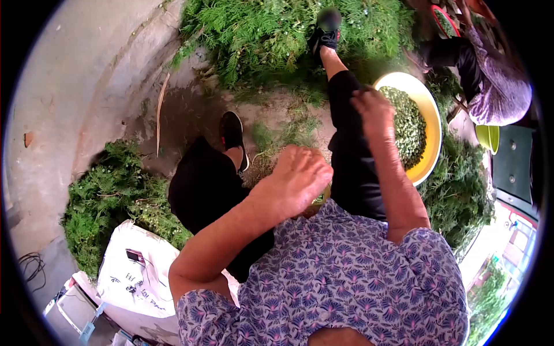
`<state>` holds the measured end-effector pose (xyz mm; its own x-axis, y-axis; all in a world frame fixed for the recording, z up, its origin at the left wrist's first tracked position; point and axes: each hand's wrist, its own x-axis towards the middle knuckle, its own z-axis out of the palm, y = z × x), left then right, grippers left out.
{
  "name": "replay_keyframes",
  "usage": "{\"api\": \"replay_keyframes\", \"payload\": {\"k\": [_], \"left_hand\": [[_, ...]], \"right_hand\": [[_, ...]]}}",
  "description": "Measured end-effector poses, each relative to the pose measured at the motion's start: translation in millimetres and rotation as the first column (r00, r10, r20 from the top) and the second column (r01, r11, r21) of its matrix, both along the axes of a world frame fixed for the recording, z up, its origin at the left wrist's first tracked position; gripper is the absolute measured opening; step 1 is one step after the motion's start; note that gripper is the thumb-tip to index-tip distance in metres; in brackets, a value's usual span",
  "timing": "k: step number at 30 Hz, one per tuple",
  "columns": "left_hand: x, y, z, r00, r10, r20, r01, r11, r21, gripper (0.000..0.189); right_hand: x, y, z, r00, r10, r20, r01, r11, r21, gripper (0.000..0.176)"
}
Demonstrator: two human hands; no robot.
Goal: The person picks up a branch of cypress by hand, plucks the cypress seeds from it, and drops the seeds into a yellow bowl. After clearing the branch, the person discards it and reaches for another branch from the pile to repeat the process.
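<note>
My left hand (297, 176) is over my lap, its fingers curled inward and closed; whatever they hold, if anything, is hidden. Below it, a small part of a yellowish container (324, 195) shows between my legs. My right hand (374, 108) is above my right knee, beside the left rim of a yellow basin (433, 115). Its fingers are bent but apart, with nothing visible in them. Many small green berries or cones (404, 127) fill much of the basin.
Leafy green branches (254, 40) lie ahead, with another pile (104, 202) at left. A white sack (130, 268) bears a phone (135, 256). At upper right, another person (499, 86) in a patterned top sits near a yellow-green container (488, 137) and a red-rimmed one (443, 22).
</note>
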<state>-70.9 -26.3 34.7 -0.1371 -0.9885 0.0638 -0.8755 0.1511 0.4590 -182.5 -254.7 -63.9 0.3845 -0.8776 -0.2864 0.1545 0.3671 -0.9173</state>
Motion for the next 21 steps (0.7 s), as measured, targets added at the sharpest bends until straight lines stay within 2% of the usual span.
{"api": "replay_keyframes", "payload": {"k": [2,3,4,5,6,7,8,9,11,12,14,16,17,19,20,21], "left_hand": [[9.5,0.5,-2.5,0.998,0.053,-0.039,-0.055,0.996,-0.063,0.016],[14.6,0.6,-3.5,0.993,0.096,-0.071,-0.104,0.987,-0.124,0.016],[23.0,-2.2,5.6,0.999,0.039,-0.005,-0.039,0.999,-0.008,0.014],[28.9,-4.4,7.7,0.999,0.049,-0.021,-0.049,0.999,0.001,0.014],[32.5,-6.4,7.7,0.999,0.036,-0.029,-0.032,0.992,0.122,0.011],[34.2,-7.0,3.8,0.999,0.022,-0.041,-0.012,0.971,0.239,0.009],[31.0,-2.3,-6.2,0.994,0.109,-0.008,-0.107,0.987,0.120,0.006],[33.8,-0.3,-4.4,0.993,0.115,-0.024,-0.111,0.986,0.123,0.006],[46.9,2.0,11.5,0.999,0.054,-0.002,-0.051,0.958,0.282,0.007],[51.0,5.0,12.7,0.998,0.061,-0.009,-0.056,0.957,0.285,0.007],[59.2,11.9,14.1,0.991,0.123,0.056,-0.129,0.984,0.121,0.012],[71.4,16.8,19.7,0.987,0.149,0.059,-0.156,0.978,0.140,0.016],[77.0,19.1,22.3,0.982,0.173,0.072,-0.183,0.970,0.157,0.020],[86.1,23.6,25.4,0.974,0.227,-0.005,-0.224,0.965,0.135,0.025],[90.0,25.5,26.1,0.959,0.274,-0.078,-0.265,0.958,0.111,0.030],[92.3,91.2,58.0,0.957,0.278,-0.082,-0.268,0.957,0.114,0.030]], "right_hand": [[38.2,26.3,-25.6,0.969,0.247,0.028,-0.248,0.967,0.052,0.021],[55.1,40.4,-46.2,0.945,0.322,-0.051,-0.321,0.947,0.031,0.022],[68.9,52.2,-67.7,0.901,0.413,-0.134,-0.409,0.911,0.052,0.022],[79.7,62.3,-90.1,0.821,0.493,-0.289,-0.494,0.866,0.074,0.022],[88.4,72.5,-110.4,0.751,0.524,-0.402,-0.532,0.841,0.103,0.023],[91.0,78.4,-136.2,0.653,0.557,-0.513,-0.641,0.767,0.017,0.024],[91.6,83.4,-162.8,0.548,0.562,-0.620,-0.744,0.666,-0.053,0.025],[90.4,88.2,-189.0,0.535,0.566,-0.627,-0.748,0.662,-0.040,0.025],[93.0,96.8,-228.9,0.280,0.485,-0.828,-0.914,0.400,-0.075,0.024],[101.7,100.0,-223.6,0.146,0.502,-0.852,-0.946,0.322,0.028,0.030],[119.8,111.0,-227.9,0.113,0.466,-0.877,-0.962,0.271,0.020,0.033],[143.4,116.8,-234.6,0.035,0.425,-0.905,-0.984,0.174,0.043,0.046],[156.9,117.6,-237.4,0.027,0.427,-0.904,-0.984,0.171,0.052,0.046],[186.1,118.9,-236.9,0.147,0.311,-0.939,-0.989,0.070,-0.132,0.050],[199.4,118.6,-240.4,0.141,0.313,-0.939,-0.990,0.067,-0.126,0.050],[212.0,117.7,-245.1,0.163,0.277,-0.947,-0.987,0.045,-0.157,0.052]]}}
